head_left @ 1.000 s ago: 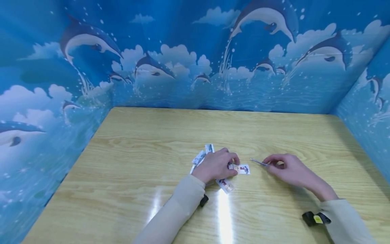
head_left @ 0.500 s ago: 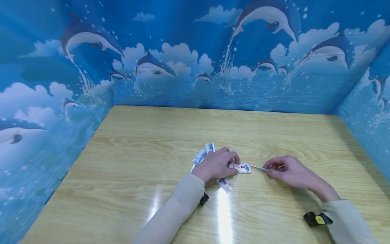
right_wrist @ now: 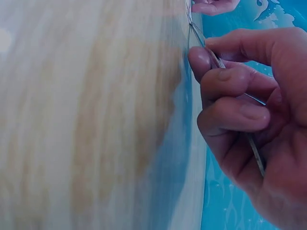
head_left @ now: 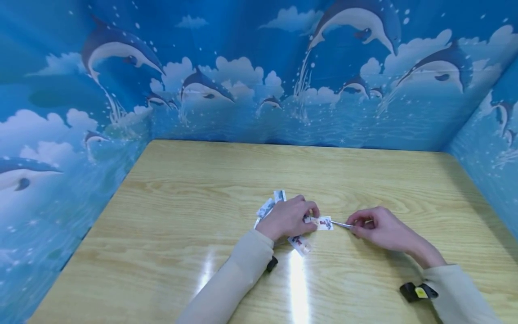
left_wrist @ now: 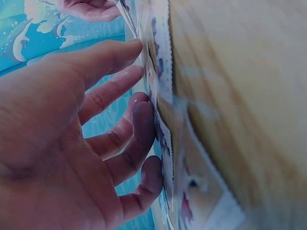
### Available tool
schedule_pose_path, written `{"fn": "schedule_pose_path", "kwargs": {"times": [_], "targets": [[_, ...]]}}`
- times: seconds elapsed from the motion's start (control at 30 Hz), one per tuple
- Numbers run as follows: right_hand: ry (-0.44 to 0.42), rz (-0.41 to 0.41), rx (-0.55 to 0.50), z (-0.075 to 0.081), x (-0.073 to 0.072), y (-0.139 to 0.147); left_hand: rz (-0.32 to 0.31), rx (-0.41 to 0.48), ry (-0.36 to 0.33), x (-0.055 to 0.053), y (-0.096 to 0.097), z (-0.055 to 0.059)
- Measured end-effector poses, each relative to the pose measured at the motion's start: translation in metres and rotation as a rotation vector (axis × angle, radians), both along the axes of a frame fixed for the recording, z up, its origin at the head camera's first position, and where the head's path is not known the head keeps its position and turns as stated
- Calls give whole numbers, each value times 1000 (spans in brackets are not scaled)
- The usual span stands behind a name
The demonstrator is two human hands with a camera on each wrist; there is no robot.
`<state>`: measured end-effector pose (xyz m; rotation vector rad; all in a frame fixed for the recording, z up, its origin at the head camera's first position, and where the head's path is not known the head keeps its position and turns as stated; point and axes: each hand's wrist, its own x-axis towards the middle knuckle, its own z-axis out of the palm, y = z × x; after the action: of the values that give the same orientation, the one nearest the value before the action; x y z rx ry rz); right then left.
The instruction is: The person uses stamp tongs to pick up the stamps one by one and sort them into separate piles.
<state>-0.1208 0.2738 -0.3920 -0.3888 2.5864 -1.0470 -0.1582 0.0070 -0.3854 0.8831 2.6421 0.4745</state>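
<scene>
Slim metal tweezers (head_left: 341,224) are pinched between the thumb and fingers of my right hand (head_left: 380,227). Their two legs (right_wrist: 196,32) show in the right wrist view, tips at the right end of a postage stamp (head_left: 325,223). My left hand (head_left: 288,218) rests over a loose group of stamps, fingers bent and spread, fingertips pressing at the surface. Perforated edges show on a stamp (left_wrist: 204,201) in the left wrist view, with clear film about it. Another stamp (head_left: 299,245) lies below the left hand; two more stamps (head_left: 265,208) stick out above it. The palm hides the rest.
The wood-grain table (head_left: 194,193) carries the stamps and reflects bright light in front. A blue dolphin-print cloth (head_left: 243,112) stands along its back and sides. Black wrist cameras (head_left: 417,292) hang under both sleeves.
The right hand has brought the tweezers' tips down and left, from beyond the stamp's right end to its edge. The left hand and stamps stay almost in place.
</scene>
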Motion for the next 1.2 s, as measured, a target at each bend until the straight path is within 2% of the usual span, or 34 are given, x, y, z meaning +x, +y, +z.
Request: {"fn": "schedule_pose_path", "kwargs": {"times": [0.17, 0.33, 0.5, 0.67, 0.87, 0.97, 1.2], "targets": [[23, -18, 18, 3, 2, -1, -25, 15, -1, -1, -3, 1], [47, -35, -1, 5, 5, 1, -30, 136, -74, -7, -9, 2], [47, -77, -11, 5, 9, 6, -35, 222, -97, -11, -20, 3], [78, -115, -12, 5, 11, 10, -72, 219, -92, -7, -34, 5], [78, -163, -25, 6, 13, 14, -133, 178, -170, 2, -48, 4], [95, -179, -19, 7, 13, 17, -162, 155, -179, 6, -51, 3], [162, -212, -27, 11, 13, 25, -173, 141, -192, 9, -48, 2]]}}
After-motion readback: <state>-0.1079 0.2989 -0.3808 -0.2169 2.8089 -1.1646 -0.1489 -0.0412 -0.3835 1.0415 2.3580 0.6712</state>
